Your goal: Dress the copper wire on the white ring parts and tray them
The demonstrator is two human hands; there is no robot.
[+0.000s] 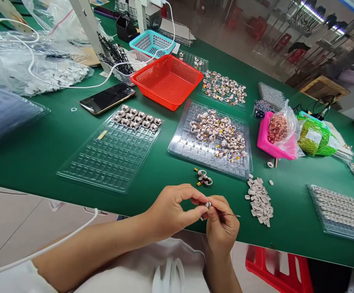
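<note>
White shirt (128, 272): closest of all, under my forearms, on the near side of the heaped tray (179, 143).
Left hand (175, 209): my thumb and forefinger are pinched on a small pale part (207, 204).
Right hand (224, 224): my thumb and fingers are closed on that same part, with a thin tool (233, 215) pointing out rightward.
Held part: between both sets of fingertips, nearer me than the heaped tray; its detail is too small to tell.
Loose pieces (204, 179): between my fingertips and the heaped tray.
Grey pads (260, 201): piled by the heaped tray's near right corner.
Part-filled tray (103, 162): left of the heaped tray, rounded pieces in its far rows.
Red basket (170, 87): behind the heaped tray, towards its left.
Pink basket (264, 138): right of the heaped tray.
</note>
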